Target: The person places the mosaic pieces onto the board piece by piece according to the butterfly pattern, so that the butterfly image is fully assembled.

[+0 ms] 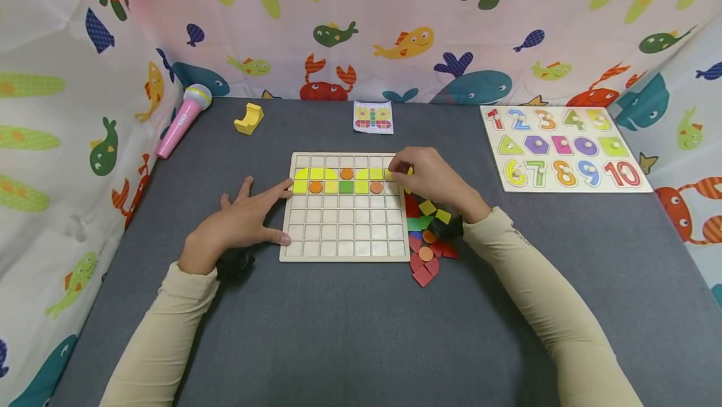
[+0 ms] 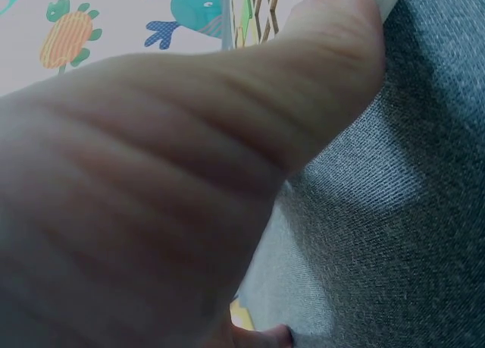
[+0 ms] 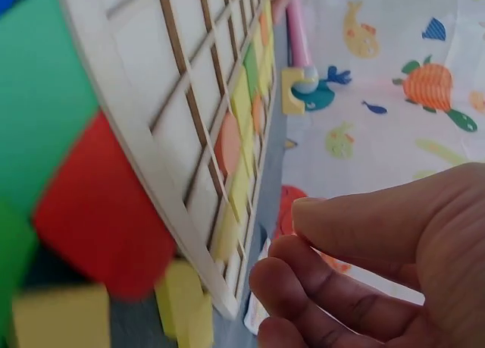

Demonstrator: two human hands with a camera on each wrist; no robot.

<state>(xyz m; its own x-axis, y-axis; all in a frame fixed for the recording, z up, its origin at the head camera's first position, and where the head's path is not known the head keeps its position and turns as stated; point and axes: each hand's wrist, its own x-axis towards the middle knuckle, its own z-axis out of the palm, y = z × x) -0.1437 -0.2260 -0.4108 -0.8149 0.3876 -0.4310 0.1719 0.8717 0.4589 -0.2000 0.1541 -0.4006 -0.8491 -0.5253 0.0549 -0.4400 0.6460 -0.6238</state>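
Observation:
A wooden grid board (image 1: 344,261) lies on the table, with yellow, orange and green pieces in its upper rows. My left hand (image 1: 239,222) is spread at the board's left side, its thumb and a fingertip touching the edge. In the left wrist view, the left hand (image 2: 174,158) covers most of the scene. Over the board's upper right corner is my right hand (image 1: 431,175), beside a yellow piece (image 1: 388,174) in the grid. Loosely bent fingers of the right hand (image 3: 356,272) show in the right wrist view, with no piece visible between thumb and fingertips.
Loose red, green, yellow, orange and blue pieces (image 1: 422,276) lie along the board's right side. Behind the board is a small pattern card (image 1: 373,126). A number puzzle (image 1: 570,150) lies at right. A pink microphone (image 1: 183,121) and yellow block (image 1: 249,119) are at back left.

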